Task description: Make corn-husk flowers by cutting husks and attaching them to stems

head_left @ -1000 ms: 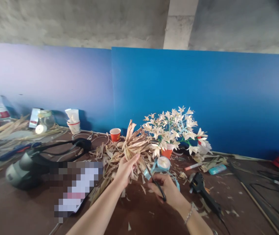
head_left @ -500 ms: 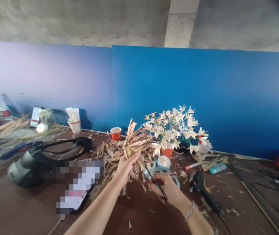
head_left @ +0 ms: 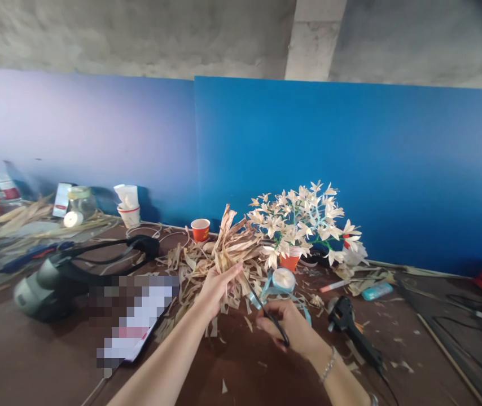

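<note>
My left hand (head_left: pixel 219 287) is closed on a dried corn husk at the front of a heap of husks (head_left: pixel 241 242). In my right hand (head_left: pixel 287 327) are black-handled scissors (head_left: pixel 272 318), their blades pointing up and left toward the fingers of my left hand. Pale husk flowers (head_left: pixel 296 220) on green stems stand in a stack of orange paper cups (head_left: pixel 290 260) just behind. A roll of light blue ribbon (head_left: pixel 283 280) lies between the scissors and the cups. The scissor tips are hard to make out against the husks.
Right of my right hand lies a black glue gun (head_left: pixel 353 330), with a turquoise packet (head_left: pixel 376 291) beyond it. On the left are a phone (head_left: pixel 143 321) and a black-and-grey headset-like device (head_left: pixel 50 287). An orange cup (head_left: pixel 200 230) stands near the blue partition (head_left: pixel 351 141).
Almost nothing differs. Both hands, the husk and the scissors keep nearly the same places; the view has shifted very slightly.
</note>
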Available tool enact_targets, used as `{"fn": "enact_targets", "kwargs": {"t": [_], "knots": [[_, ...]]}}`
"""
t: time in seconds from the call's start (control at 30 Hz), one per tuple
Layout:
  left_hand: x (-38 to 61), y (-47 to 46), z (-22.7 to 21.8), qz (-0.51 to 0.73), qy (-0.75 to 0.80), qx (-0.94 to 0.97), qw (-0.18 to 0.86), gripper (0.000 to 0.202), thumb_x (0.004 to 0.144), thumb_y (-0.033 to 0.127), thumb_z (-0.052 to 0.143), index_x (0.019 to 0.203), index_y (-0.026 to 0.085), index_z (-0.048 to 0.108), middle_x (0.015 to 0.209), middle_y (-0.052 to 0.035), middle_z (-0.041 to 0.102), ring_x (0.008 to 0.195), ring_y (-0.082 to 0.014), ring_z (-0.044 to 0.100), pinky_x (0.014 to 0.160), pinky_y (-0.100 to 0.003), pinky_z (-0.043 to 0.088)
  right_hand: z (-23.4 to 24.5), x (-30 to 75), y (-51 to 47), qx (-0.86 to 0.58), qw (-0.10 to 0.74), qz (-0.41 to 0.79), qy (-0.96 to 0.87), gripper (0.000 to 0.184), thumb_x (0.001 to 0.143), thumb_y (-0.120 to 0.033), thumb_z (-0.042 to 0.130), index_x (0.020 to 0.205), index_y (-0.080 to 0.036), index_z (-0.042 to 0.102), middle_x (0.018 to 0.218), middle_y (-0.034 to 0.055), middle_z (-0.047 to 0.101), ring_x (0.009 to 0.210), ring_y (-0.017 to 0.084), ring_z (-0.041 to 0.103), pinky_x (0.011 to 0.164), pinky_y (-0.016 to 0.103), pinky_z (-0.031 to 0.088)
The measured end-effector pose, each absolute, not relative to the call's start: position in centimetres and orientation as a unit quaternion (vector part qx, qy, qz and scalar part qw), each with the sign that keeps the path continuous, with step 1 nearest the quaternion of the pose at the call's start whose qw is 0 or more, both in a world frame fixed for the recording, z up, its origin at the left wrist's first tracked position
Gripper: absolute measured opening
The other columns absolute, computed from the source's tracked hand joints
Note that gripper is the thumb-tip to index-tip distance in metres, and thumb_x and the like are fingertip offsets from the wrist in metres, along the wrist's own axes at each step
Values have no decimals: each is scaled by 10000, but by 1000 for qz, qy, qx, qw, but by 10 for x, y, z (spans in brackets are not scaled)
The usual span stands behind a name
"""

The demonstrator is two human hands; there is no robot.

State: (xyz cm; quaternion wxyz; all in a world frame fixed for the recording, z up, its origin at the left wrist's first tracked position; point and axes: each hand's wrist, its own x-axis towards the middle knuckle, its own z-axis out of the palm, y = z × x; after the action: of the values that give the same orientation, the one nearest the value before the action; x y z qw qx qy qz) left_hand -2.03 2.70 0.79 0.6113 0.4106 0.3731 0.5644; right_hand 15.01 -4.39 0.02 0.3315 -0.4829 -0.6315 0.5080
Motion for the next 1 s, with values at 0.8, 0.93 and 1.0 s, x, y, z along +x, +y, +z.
{"fn": "enact_targets", "kwargs": {"t": [0.8,0.93,1.0], "knots": [[-28,32,8,528,395,464,591,271,567,343,741,617,143,565,471,50,481,390,-44,367,383,-183,248,-3,156,-42,-484,283,566,-605,217,668,-343,619,725,-138,572,388,-66,471,303,48,388,289,141,327],[-29,32,9,545,394,452,586,276,557,336,748,595,142,556,453,54,464,379,-38,348,376,-185,237,-5,157,-41,-468,274,582,-606,245,649,-352,636,728,-126,582,400,-60,485,320,51,412,299,144,364],[-29,32,10,551,390,448,586,279,544,328,755,591,143,553,451,58,463,375,-36,344,374,-185,234,-6,157,-41,-465,274,578,-612,243,655,-346,633,734,-122,585,400,-62,484,313,47,409,295,140,358]]}}
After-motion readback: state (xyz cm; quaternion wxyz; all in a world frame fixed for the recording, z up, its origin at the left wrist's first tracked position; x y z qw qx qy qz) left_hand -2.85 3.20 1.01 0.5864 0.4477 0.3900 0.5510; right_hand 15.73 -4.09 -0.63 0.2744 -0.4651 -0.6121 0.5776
